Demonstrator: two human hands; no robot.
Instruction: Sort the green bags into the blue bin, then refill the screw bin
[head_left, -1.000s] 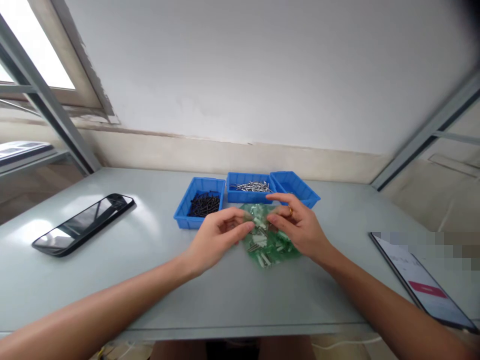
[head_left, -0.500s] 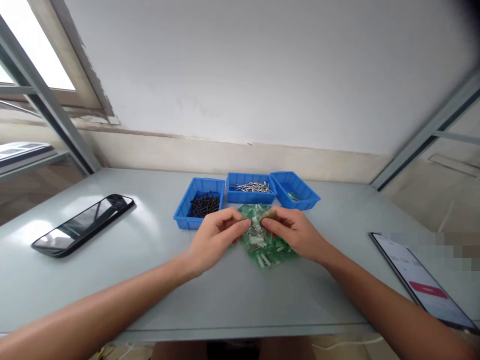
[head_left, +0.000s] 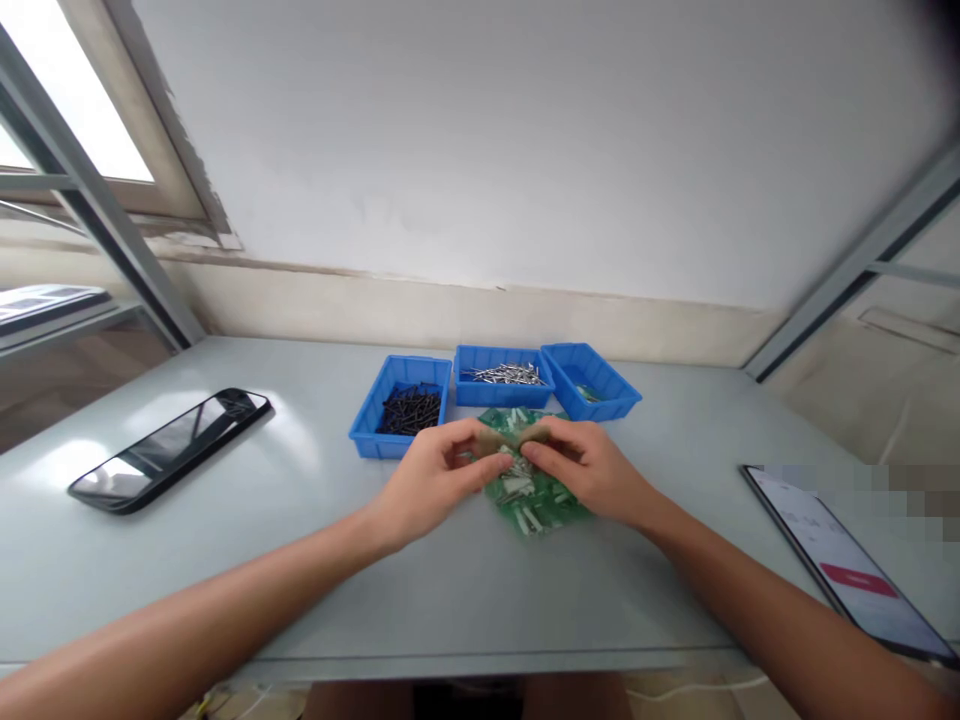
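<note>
A green see-through plastic bag (head_left: 536,510) lies on the table in front of me, with white pieces and small metal pieces showing in it. I cannot tell whether it is one bag or several overlapping. My left hand (head_left: 442,470) pinches it at its upper middle, thumb and index finger closed on the plastic. Close beside it, my right hand (head_left: 581,460) pinches the bag too, thumb against index finger. Both index fingertips look olive, as though seen through the green film. The hands' fingertips nearly meet.
Behind the hands stand blue trays: one with black screws (head_left: 411,410), one with silver screws or nails (head_left: 514,374), and one (head_left: 611,408) holding a small green item. A black-framed device (head_left: 169,455) lies left, a phone (head_left: 832,550) right. A wall (head_left: 487,310) closes the back.
My left thumb and fingers have shifted slightly right, closer to my right hand. The upper part of the green bag is drawn together between both hands.
</note>
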